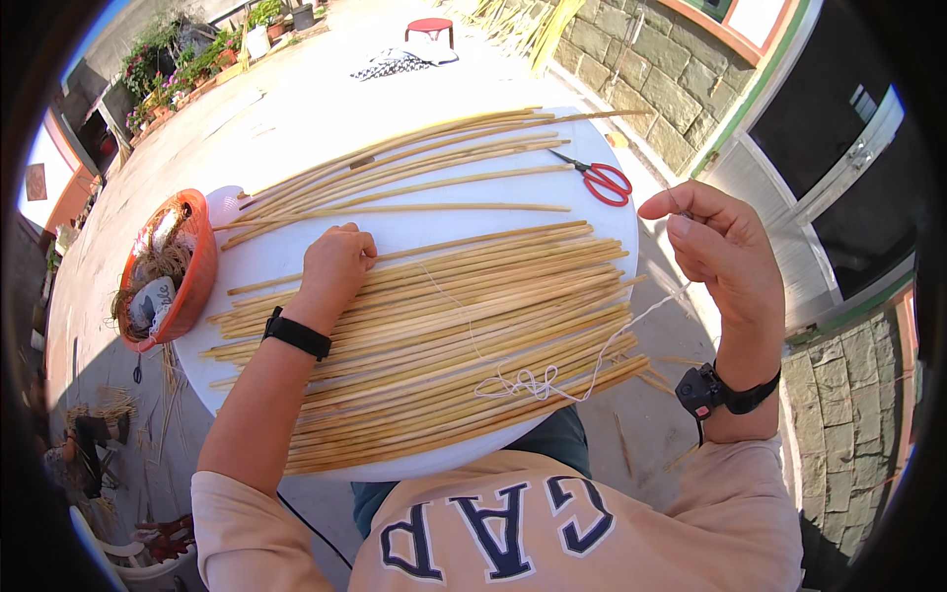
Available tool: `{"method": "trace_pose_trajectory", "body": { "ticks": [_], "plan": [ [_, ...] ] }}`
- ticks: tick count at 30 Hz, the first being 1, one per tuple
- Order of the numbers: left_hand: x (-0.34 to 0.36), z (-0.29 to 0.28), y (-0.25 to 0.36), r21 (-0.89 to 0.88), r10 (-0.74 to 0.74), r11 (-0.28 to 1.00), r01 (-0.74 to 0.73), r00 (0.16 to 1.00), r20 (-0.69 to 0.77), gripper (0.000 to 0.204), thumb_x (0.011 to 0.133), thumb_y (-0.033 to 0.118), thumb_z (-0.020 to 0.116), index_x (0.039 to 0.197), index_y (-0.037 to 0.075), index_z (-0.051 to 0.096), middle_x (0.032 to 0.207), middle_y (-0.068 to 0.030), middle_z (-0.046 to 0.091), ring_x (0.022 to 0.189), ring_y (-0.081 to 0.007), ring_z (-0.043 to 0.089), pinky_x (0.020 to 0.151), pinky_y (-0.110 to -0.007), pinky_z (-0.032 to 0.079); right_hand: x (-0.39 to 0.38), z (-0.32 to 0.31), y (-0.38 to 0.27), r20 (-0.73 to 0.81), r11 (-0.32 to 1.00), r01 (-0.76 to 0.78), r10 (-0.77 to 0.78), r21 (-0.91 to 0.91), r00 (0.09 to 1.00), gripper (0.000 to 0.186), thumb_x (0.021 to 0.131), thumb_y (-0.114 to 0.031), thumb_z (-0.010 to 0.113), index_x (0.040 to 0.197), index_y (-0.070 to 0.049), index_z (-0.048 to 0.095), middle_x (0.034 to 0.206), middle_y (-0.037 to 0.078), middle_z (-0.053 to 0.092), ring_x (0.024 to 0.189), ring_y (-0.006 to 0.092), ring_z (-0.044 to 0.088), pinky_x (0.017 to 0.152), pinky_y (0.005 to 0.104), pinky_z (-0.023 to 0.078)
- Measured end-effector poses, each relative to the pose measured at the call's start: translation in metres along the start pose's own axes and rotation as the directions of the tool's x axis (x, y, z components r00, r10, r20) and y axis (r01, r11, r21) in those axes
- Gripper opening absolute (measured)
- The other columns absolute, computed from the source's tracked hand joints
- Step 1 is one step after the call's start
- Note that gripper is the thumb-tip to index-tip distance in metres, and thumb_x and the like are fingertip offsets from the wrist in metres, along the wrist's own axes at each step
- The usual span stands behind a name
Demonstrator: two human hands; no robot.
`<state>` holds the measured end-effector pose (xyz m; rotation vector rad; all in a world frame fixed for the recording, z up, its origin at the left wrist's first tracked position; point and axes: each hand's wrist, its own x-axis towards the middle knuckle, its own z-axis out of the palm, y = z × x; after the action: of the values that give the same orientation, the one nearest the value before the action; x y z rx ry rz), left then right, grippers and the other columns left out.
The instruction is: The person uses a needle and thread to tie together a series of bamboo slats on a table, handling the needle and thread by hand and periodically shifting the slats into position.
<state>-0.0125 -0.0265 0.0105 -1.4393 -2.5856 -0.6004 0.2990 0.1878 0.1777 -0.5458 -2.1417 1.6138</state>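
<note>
Long straw-coloured stalks (464, 326) lie side by side in a mat-like row on the round white table (414, 219). My left hand (338, 261) is closed at the row's far edge, its fingers on the outermost stalk (483, 240). Raised off the table's right side, my right hand (720, 240) pinches thumb and forefinger together; a small dark thing shows there, too small to name. White string (600, 370) runs from this hand down to a loose tangle on the near stalks. A thin strand also crosses the row in the middle.
Loose stalks (395, 158) lie across the table's far side, with red-handled scissors (604, 183) at their right. An orange basket (202, 266) holding fibres and a pale bundle stands at the left edge. Beyond are a red stool (429, 27), potted plants and a stone wall (641, 69).
</note>
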Motion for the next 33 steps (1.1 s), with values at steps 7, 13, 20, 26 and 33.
{"method": "trace_pose_trajectory", "body": {
  "ticks": [7, 13, 20, 26, 33],
  "plan": [
    [-0.001, 0.001, -0.001, 0.025, -0.012, 1.000, 0.012, 1.000, 0.006, 0.002, 0.075, 0.010, 0.066, 0.074, 0.012, 0.066, 0.079, -0.0037, 0.062, 0.086, -0.0244, 0.060, 0.071, -0.038, 0.050, 0.005, -0.004, 0.010, 0.075, 0.997, 0.063, -0.066, 0.035, 0.995, 0.022, 0.090, -0.012, 0.054, 0.104, 0.003, 0.059, 0.058, -0.009, 0.040, 0.045, -0.0030, 0.025, 0.040, 0.0144, 0.018],
    [-0.001, 0.003, 0.001, 0.012, -0.021, 1.000, 0.021, 1.000, -0.011, 0.006, 0.073, 0.007, 0.064, 0.072, 0.012, 0.064, 0.079, -0.0031, 0.061, 0.086, -0.0254, 0.059, 0.070, -0.038, 0.049, 0.008, -0.008, 0.014, 0.083, 0.999, 0.034, -0.036, 0.027, 0.996, 0.021, 0.090, -0.013, 0.054, 0.103, 0.003, 0.058, 0.059, -0.008, 0.040, 0.044, -0.0029, 0.026, 0.039, 0.0142, 0.020],
    [0.000, 0.007, 0.000, 0.077, 0.005, 0.997, -0.004, 1.000, -0.013, 0.007, 0.072, 0.006, 0.062, 0.071, 0.013, 0.064, 0.080, -0.0039, 0.061, 0.086, -0.0258, 0.059, 0.070, -0.038, 0.049, 0.009, -0.001, 0.014, 0.103, 0.999, 0.039, -0.043, 0.035, 0.994, 0.022, 0.090, -0.013, 0.054, 0.103, 0.004, 0.058, 0.059, -0.008, 0.040, 0.044, -0.0026, 0.026, 0.039, 0.0144, 0.020],
    [0.000, 0.007, 0.003, 0.096, -0.035, 0.995, 0.033, 0.999, 0.015, 0.008, 0.076, 0.007, 0.062, 0.073, 0.013, 0.066, 0.081, -0.0036, 0.062, 0.088, -0.0249, 0.059, 0.072, -0.038, 0.050, 0.009, 0.007, 0.010, 0.085, 0.999, 0.042, -0.044, 0.030, 0.995, 0.021, 0.090, -0.012, 0.054, 0.104, 0.004, 0.058, 0.060, -0.008, 0.040, 0.045, -0.0023, 0.025, 0.040, 0.0152, 0.019],
    [0.001, 0.005, 0.003, 0.043, -0.039, 0.998, 0.037, 0.998, 0.057, 0.003, 0.077, 0.008, 0.065, 0.078, 0.011, 0.065, 0.084, -0.0034, 0.063, 0.091, -0.0246, 0.059, 0.076, -0.038, 0.050, 0.007, 0.016, 0.008, 0.090, 0.999, 0.015, -0.020, 0.051, 0.996, 0.020, 0.090, -0.010, 0.054, 0.103, 0.003, 0.060, 0.059, -0.009, 0.039, 0.047, -0.0018, 0.025, 0.043, 0.0166, 0.018]
  ]
}}
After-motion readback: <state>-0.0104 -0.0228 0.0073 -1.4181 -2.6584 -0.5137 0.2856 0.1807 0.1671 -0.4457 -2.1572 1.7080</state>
